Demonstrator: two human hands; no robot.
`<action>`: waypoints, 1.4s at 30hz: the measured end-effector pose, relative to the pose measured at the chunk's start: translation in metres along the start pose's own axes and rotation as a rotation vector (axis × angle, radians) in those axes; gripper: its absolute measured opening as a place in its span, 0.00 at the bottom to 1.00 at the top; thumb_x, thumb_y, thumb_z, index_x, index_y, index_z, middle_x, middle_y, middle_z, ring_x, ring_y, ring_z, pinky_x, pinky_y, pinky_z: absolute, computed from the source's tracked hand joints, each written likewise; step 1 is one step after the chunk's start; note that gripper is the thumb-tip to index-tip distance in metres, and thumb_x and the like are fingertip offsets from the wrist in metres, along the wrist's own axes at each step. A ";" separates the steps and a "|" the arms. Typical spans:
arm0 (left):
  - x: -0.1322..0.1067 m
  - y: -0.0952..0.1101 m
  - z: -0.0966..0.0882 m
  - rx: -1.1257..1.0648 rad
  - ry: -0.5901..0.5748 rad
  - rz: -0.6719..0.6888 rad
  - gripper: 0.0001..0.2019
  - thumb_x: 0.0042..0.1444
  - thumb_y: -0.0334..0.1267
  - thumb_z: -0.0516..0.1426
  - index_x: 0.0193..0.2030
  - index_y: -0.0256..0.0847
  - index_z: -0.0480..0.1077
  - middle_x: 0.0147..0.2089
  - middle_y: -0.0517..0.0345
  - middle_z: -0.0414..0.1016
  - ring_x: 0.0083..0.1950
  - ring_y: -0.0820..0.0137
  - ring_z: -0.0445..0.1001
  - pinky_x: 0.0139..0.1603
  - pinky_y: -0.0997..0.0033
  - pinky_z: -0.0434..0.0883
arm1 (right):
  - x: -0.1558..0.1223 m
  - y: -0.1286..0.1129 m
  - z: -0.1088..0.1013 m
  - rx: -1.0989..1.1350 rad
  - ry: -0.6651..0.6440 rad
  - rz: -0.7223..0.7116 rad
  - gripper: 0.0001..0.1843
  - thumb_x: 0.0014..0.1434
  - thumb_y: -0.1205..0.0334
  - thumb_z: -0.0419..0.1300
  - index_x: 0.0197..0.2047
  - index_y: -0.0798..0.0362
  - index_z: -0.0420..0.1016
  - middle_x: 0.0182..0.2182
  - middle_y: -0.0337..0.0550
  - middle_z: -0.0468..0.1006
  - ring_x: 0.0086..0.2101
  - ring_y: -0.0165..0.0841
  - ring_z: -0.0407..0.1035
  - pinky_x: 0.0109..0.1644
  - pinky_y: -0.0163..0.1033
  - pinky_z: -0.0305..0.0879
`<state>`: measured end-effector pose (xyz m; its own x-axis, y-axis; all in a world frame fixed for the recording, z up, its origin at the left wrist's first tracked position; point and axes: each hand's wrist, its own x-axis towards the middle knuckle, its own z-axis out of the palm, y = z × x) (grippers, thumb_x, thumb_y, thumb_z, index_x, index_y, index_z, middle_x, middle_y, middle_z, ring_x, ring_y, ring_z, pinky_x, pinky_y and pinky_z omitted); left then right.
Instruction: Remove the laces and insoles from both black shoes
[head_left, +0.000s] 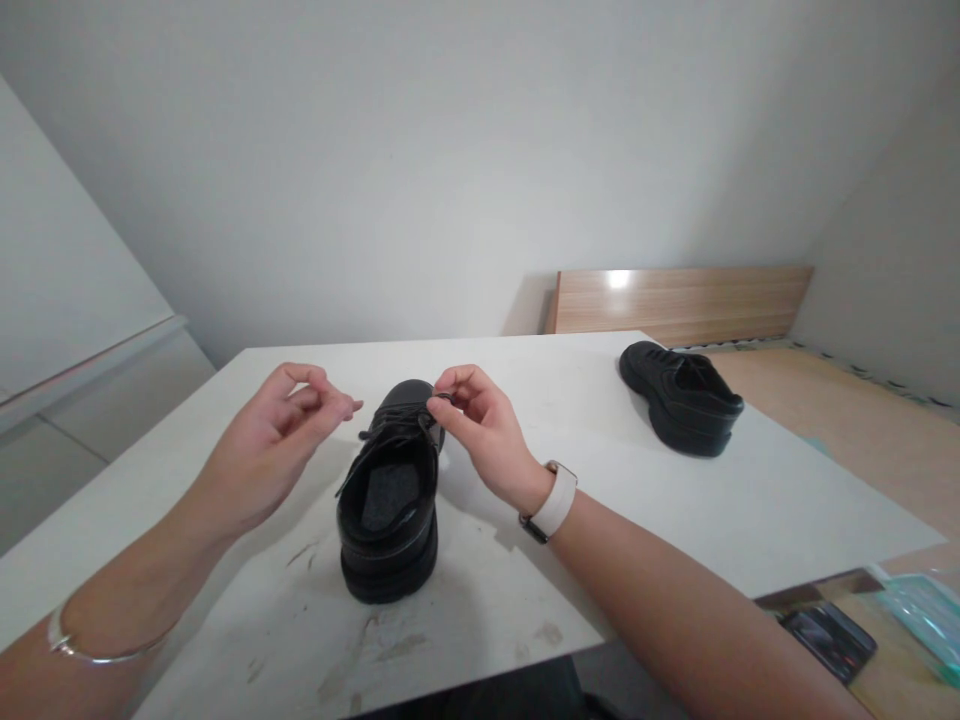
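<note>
A black lace-up shoe [390, 490] stands in front of me on the white table, heel toward me and toe pointing away. Its black shoelace [401, 418] crosses over the tongue in a loose bunch. At the shoe's right side, my right hand [484, 425] pinches a piece of the shoelace between thumb and forefinger, near the eyelets. My left hand [289, 430] hovers left of the laces, apart from the shoe, with thumb and fingertips pressed together. Whatever it may hold is too small to make out.
The matching black shoe [679, 400] sits at the table's right side. Scuff marks show on the white table [555, 440] near its front edge. At lower right lie a dark phone-like device [829, 638] and a teal clear package [926, 615]. A wooden board [675, 300] leans against the wall.
</note>
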<state>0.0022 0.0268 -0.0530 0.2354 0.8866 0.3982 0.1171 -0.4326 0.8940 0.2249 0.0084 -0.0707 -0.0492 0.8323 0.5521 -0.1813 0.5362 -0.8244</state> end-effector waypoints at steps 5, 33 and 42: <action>0.003 0.000 -0.005 0.083 -0.011 0.049 0.17 0.58 0.48 0.63 0.50 0.47 0.66 0.39 0.61 0.70 0.40 0.67 0.73 0.46 0.64 0.73 | 0.001 -0.006 -0.003 0.149 -0.063 0.066 0.12 0.59 0.54 0.66 0.40 0.52 0.71 0.31 0.37 0.70 0.29 0.27 0.65 0.35 0.35 0.65; 0.002 0.007 -0.012 0.287 -0.168 0.070 0.19 0.63 0.51 0.57 0.27 0.41 0.74 0.37 0.53 0.78 0.41 0.63 0.73 0.47 0.65 0.69 | 0.013 -0.013 -0.041 0.296 -0.532 0.435 0.51 0.61 0.23 0.34 0.39 0.59 0.82 0.25 0.49 0.79 0.24 0.33 0.69 0.26 0.36 0.58; 0.002 -0.001 -0.005 0.232 -0.119 -0.097 0.14 0.60 0.50 0.59 0.41 0.41 0.74 0.29 0.61 0.75 0.26 0.73 0.71 0.29 0.73 0.69 | 0.012 -0.003 -0.035 0.041 -0.352 0.319 0.36 0.63 0.32 0.48 0.47 0.57 0.78 0.22 0.38 0.73 0.18 0.25 0.59 0.21 0.32 0.56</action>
<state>-0.0025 0.0303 -0.0517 0.3223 0.9062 0.2736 0.3594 -0.3845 0.8503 0.2588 0.0215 -0.0664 -0.4373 0.8523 0.2870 -0.1415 0.2499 -0.9579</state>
